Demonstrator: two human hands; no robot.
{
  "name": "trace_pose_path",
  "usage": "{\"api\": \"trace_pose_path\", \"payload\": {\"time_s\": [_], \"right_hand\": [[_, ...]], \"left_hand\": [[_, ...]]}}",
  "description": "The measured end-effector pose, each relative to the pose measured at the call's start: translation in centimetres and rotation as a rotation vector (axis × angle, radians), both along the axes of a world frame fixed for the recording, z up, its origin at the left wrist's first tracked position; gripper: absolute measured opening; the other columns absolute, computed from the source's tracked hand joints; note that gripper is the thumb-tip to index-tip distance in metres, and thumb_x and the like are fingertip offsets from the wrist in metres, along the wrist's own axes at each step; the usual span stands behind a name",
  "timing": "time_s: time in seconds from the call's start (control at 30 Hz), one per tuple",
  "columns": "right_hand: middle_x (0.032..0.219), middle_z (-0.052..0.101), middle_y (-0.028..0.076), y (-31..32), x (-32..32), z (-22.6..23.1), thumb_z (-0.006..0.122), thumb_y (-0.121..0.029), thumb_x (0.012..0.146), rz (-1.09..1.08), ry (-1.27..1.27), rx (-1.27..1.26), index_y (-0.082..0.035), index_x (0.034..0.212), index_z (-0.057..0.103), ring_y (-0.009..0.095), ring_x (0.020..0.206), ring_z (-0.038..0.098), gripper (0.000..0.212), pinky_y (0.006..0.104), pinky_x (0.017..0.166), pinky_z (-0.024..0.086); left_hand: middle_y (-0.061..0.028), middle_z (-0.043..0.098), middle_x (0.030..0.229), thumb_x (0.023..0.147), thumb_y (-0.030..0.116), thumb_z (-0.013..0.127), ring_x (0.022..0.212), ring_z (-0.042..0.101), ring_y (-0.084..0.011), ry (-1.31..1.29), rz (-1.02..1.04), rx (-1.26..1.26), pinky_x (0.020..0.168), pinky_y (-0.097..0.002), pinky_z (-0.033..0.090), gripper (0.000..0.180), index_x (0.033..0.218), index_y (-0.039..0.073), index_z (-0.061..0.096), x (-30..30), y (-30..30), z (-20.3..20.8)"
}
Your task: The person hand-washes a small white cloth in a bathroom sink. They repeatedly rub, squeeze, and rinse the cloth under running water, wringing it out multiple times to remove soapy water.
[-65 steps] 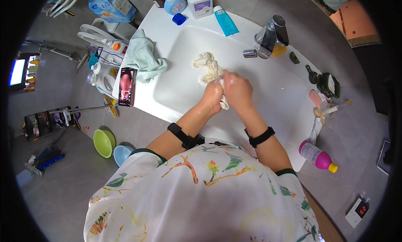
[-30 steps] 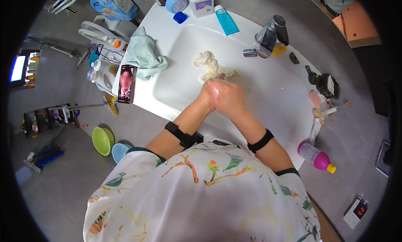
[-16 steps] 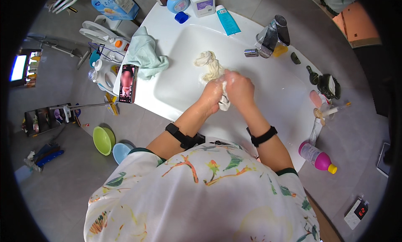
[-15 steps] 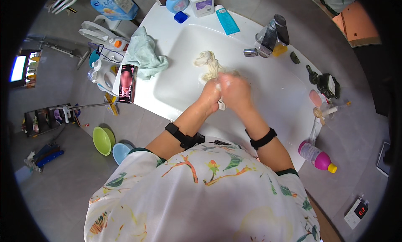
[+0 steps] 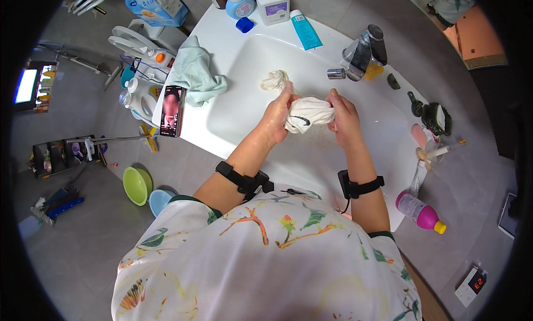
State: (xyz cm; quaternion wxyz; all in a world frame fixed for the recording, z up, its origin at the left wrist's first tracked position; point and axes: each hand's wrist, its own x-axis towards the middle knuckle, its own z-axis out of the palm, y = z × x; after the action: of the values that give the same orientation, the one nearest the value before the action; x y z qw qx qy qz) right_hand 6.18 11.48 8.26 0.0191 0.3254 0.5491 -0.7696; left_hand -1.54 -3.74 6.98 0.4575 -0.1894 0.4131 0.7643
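Over the white sink basin [image 5: 244,71], my two hands stretch a wet white sock [image 5: 311,114] between them; a short dark curved mark shows on its side. My left hand [image 5: 277,114] is closed on its left end, thumb on top. At the other end, my right hand [image 5: 345,118] grips the fabric with its thumb up and fingers curled beneath. Just beyond my left hand, a second crumpled off-white cloth piece [image 5: 273,80] lies in the basin; whether it joins the sock I cannot tell.
A chrome faucet [image 5: 361,54] stands at the back right. On the left rim are a pale green cloth [image 5: 197,74] and a phone [image 5: 172,111]. Bottles and a teal tube [image 5: 306,30] line the back. A brush [image 5: 436,118] and a pink bottle [image 5: 419,211] lie right.
My hands were pressed together over the bunched cloth; now they are apart, my right hand shifted right, with the sock spread between them and its dark mark showing.
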Motion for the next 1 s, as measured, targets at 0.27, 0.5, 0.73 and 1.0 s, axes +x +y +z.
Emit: {"api": "trace_pose_path", "payload": {"time_s": [0.27,0.5,0.73,1.0], "right_hand": [[0.085,0.057,-0.001,1.1,1.0,0.7,0.069,-0.016,0.079,0.286,0.114,0.299,-0.006,0.095,0.061,0.005,0.061,0.046,0.021,0.0204,0.050,0.034],[0.082,0.058,0.002,2.7,2.3,0.2,0.067,-0.012,0.081,0.335,0.025,0.238,-0.003,0.098,0.060,0.008,0.064,0.050,0.021,0.0222,0.054,0.038],[0.077,0.056,0.005,0.7,1.5,-1.6,0.060,-0.019,0.088,0.066,0.202,0.052,-0.003,0.095,0.056,0.013,0.065,0.054,0.018,0.0262,0.058,0.044],[0.099,0.059,0.010,-4.1,1.0,-3.8,0.061,-0.024,0.088,0.210,0.239,0.671,-0.002,0.111,0.054,0.021,0.089,0.058,0.033,0.0311,0.080,0.046]], "left_hand": [[-0.0077,0.062,0.104,0.093,0.028,0.056,0.095,0.057,-0.0128,0.496,-0.217,-0.216,0.077,-0.0279,0.048,0.033,0.114,0.001,0.057,-0.4,-1.5,-0.3],[-0.0099,0.058,0.109,0.096,0.030,0.049,0.095,0.056,-0.0171,0.402,0.047,-0.052,0.082,-0.0295,0.046,0.041,0.125,0.001,0.047,-1.4,-2.0,-0.7],[-0.0138,0.059,0.111,0.099,0.036,0.040,0.098,0.060,-0.0277,0.037,0.269,0.148,0.086,-0.0406,0.049,0.044,0.124,0.000,0.046,-1.2,-0.7,-3.7],[-0.0111,0.058,0.099,0.098,0.038,0.041,0.090,0.057,-0.0259,-0.258,0.278,0.328,0.081,-0.0428,0.049,0.036,0.111,0.006,0.051,-0.7,-0.1,-2.9]]}}
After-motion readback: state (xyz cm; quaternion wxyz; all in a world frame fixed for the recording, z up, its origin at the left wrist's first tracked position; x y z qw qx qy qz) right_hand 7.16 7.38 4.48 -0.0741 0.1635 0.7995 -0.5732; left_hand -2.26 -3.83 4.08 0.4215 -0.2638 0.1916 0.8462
